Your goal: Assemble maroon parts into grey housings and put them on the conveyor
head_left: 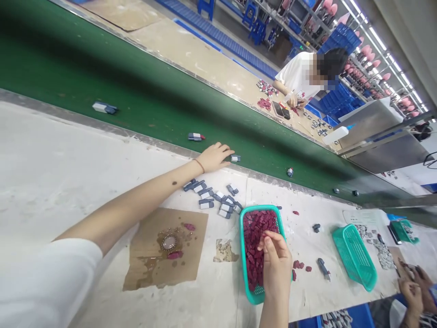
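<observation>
My left hand reaches over the near edge of the green conveyor belt, fingers spread. Its fingertips are at a small grey-and-white plastic part on the belt; whether they touch it I cannot tell. Over the turquoise basket of dark red pieces, my right hand is closed in a pinch. A bit of red shows between the fingertips, apparently one small red piece, mostly hidden. Several grey-and-white parts lie in a loose pile on the table below my left wrist.
Stained cardboard holds a small round dish and two red pieces. Other parts are spread along the belt. Another turquoise basket stands right, near another person's hands. A co-worker sits across the belt.
</observation>
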Demonstrator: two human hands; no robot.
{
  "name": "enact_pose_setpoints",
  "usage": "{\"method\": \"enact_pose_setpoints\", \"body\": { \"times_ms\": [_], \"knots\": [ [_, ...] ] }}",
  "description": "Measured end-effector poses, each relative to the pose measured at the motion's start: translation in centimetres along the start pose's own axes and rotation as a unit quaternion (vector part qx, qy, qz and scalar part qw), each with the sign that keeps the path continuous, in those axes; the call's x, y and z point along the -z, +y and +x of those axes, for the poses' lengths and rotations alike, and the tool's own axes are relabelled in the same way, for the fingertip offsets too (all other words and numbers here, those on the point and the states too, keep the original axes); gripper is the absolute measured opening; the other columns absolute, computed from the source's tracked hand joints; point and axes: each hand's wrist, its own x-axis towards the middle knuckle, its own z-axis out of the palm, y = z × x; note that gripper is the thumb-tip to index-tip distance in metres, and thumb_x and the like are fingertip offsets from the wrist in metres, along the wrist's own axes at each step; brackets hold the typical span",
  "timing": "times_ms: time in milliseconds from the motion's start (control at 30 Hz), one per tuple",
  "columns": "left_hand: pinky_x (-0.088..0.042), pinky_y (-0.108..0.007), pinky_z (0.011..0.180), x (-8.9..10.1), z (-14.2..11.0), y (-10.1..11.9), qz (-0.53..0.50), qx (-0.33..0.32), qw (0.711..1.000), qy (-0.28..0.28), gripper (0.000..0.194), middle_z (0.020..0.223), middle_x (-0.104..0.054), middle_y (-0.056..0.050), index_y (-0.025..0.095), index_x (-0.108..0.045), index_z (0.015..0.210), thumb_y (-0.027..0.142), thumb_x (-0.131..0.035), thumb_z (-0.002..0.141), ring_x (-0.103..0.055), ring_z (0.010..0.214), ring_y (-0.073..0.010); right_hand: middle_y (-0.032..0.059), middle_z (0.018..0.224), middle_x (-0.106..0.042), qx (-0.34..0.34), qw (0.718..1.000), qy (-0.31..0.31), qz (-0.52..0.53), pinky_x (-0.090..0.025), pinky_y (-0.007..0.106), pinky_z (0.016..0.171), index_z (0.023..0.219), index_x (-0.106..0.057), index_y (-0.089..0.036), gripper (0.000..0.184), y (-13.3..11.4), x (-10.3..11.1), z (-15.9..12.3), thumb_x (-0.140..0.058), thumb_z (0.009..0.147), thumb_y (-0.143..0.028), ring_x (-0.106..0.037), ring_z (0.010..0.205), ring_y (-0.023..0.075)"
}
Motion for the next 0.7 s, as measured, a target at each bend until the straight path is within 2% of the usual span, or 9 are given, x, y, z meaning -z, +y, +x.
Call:
{"method": "enact_pose_setpoints", "body": {
  "times_ms": [133,267,400,467,533,600,700],
  "knots": [
    [-0.040,-0.042,0.094,-1.1,1.3,1.4,-0.033,0.018,0.999,-0.002,0.029,0.114,-0.058,-0.015,0.012,-0.064,0.111,0.024,-0.056,0.086,-0.048,0.108,-0.0309,0.0018,0.068,-0.067,0.007,1.000,-0.020,-0.012,-0.051,0.029,0.056,0.084,-0.074,-0.019,0.026,0.3,-1.6,-1.7,-0.075,0.071,-0.041,-0.058,0.055,0.0145],
    [-0.038,-0.045,0.095,-1.5,2.2,3.2,-0.101,0.055,0.993,0.024,0.016,0.108,-0.057,-0.017,0.011,-0.066,0.094,0.019,-0.059,0.082,-0.047,0.109,-0.0335,0.0036,0.070,-0.069,0.016,0.999,-0.029,-0.004,-0.052,0.027,0.053,0.086,-0.074,-0.019,0.026,0.2,-4.4,-3.3,-0.079,0.066,-0.035,-0.062,0.058,0.0159],
    [-0.040,-0.040,0.094,-1.2,2.0,4.5,-0.221,0.094,0.969,0.060,0.007,0.093,-0.059,-0.012,0.014,-0.064,0.080,0.014,-0.057,0.081,-0.053,0.102,-0.0289,0.0051,0.074,-0.070,0.056,0.997,-0.054,-0.011,-0.053,0.025,0.051,0.076,-0.073,-0.018,0.016,0.8,-6.8,-4.2,-0.078,0.067,-0.030,-0.064,0.060,0.0158],
    [-0.044,-0.035,0.088,-0.5,0.8,4.4,-0.297,0.119,0.944,0.079,0.008,0.084,-0.059,-0.007,0.015,-0.064,0.078,0.018,-0.057,0.082,-0.056,0.092,-0.0239,0.0071,0.079,-0.071,0.085,0.992,-0.083,-0.030,-0.056,0.027,0.058,0.074,-0.074,-0.018,0.012,1.3,-7.5,-4.3,-0.075,0.070,-0.029,-0.067,0.069,0.0185],
    [-0.048,-0.030,0.077,0.5,-1.3,3.9,-0.376,0.159,0.908,0.100,0.014,0.074,-0.055,-0.003,0.016,-0.061,0.078,0.024,-0.052,0.086,-0.057,0.076,-0.0184,0.0074,0.081,-0.072,0.111,0.985,-0.119,-0.064,-0.057,0.029,0.066,0.076,-0.074,-0.018,0.009,1.8,-8.2,-4.4,-0.070,0.076,-0.027,-0.068,0.076,0.0201],
    [-0.049,-0.027,0.064,1.9,-4.4,3.1,-0.449,0.211,0.860,0.119,0.022,0.065,-0.048,0.001,0.017,-0.056,0.077,0.030,-0.044,0.090,-0.051,0.058,-0.0134,0.0069,0.082,-0.072,0.146,0.968,-0.172,-0.109,-0.057,0.031,0.071,0.080,-0.074,-0.020,0.010,2.1,-9.0,-4.5,-0.065,0.081,-0.023,-0.068,0.079,0.0200],
    [-0.048,-0.025,0.052,4.3,-9.8,2.1,-0.535,0.281,0.785,0.139,0.035,0.056,-0.037,0.006,0.019,-0.044,0.066,0.042,-0.039,0.092,-0.039,0.042,-0.0083,0.0066,0.086,-0.072,0.226,0.927,-0.254,-0.159,-0.056,0.032,0.076,0.085,-0.071,-0.021,0.013,2.1,-10.5,-4.7,-0.059,0.087,-0.019,-0.068,0.084,0.0198]
  ]
}}
